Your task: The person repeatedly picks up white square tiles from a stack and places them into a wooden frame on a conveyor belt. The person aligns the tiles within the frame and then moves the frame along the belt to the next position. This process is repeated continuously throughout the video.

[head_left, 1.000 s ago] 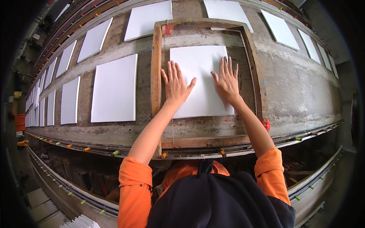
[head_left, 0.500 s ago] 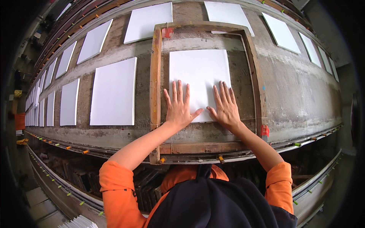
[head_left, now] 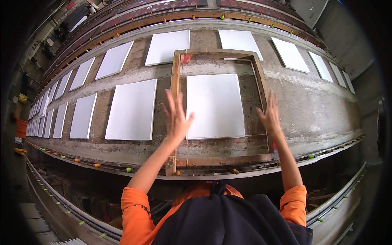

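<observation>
A flat white rectangular piece (head_left: 215, 107) lies on the long, worn table (head_left: 314, 110). Around it, resting on the table, is a wooden frame (head_left: 224, 159) with an open middle. My left hand (head_left: 178, 122), slightly blurred, hovers over the frame's left bar, fingers spread and thumb at the white piece's left edge. At the frame's right bar is my right hand (head_left: 271, 119), its fingers upright and the thumb apart. Neither hand holds anything. Whether either one touches the frame, I cannot tell.
Several more white pieces lie in two rows along the table, such as one to the left (head_left: 131, 109) and one at the far right (head_left: 290, 54). Rails with orange and green pegs (head_left: 235, 171) edge the table. Another patterned table (head_left: 151, 8) stands beyond.
Both hands have lifted off the white piece and spread apart, the left to the frame's left bar, the right to its right bar. The view has shifted, showing more beyond the table.
</observation>
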Available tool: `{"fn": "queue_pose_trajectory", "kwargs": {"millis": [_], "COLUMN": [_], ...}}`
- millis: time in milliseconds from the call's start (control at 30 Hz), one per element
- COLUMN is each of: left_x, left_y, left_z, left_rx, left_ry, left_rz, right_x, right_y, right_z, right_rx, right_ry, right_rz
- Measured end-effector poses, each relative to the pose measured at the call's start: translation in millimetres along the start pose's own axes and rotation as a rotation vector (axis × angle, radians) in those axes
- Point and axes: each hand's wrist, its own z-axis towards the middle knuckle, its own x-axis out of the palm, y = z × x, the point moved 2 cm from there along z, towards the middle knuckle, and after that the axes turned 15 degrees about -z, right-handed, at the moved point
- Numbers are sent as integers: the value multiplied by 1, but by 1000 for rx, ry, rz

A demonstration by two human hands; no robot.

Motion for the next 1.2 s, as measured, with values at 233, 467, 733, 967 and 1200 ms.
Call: {"fn": "queue_pose_trajectory", "kwargs": {"millis": [233, 467, 733, 967, 1200], "left_x": [14, -24, 24, 170, 235], "left_y": [67, 18, -85, -159, -209], "left_z": [-3, 29, 73, 66, 46], "left_rx": [-211, -310, -151, -18, -124], "left_ry": [85, 68, -113, -156, -35], "left_rz": [-395, -334, -347, -406, -390], "right_x": [27, -2, -77, -48, -13], "right_y": [-52, -73, -186, -334, -408], "right_z": [-9, 13, 55, 26, -7], "right_rx": [140, 130, 99, 148, 193], "right_ry": [175, 54, 13, 0, 100], "right_rz": [190, 283, 223, 286, 323]}}
